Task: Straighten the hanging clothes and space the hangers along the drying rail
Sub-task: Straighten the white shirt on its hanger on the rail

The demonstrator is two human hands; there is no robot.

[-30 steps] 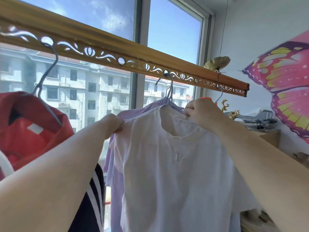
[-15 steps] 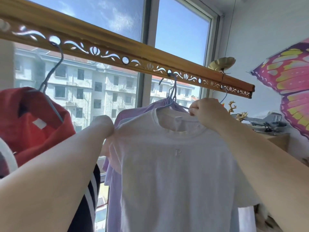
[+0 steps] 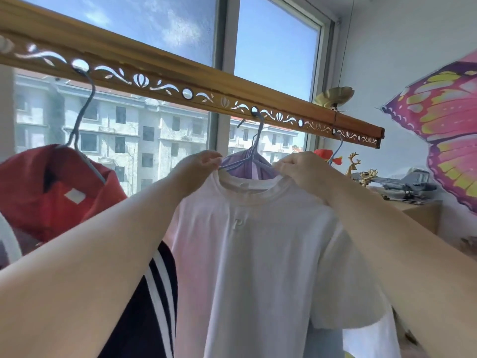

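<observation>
A white T-shirt [image 3: 260, 254] hangs in front of me on a blue wire hanger [image 3: 254, 148] hooked into a hole of the wooden drying rail [image 3: 160, 73]. My left hand [image 3: 200, 167] pinches the shirt's collar on its left side. On the collar's right side my right hand [image 3: 303, 170] grips the fabric. A purple shirt [image 3: 247, 166] hangs right behind the white one from the same spot. To the left a red garment [image 3: 51, 192] hangs on its own hanger [image 3: 82, 117].
A dark garment with white stripes [image 3: 152, 293] hangs low between the red and white ones. Another hanger hook [image 3: 336, 146] sits near the rail's right end. A shelf at right carries deer figurines [image 3: 361, 169] and a model plane [image 3: 402, 182]. A butterfly picture [image 3: 444, 135] covers the right wall.
My left hand has moved from the shirt's left shoulder up to the collar. The white shirt now hangs flatter and more squarely. My right hand has stayed at the collar.
</observation>
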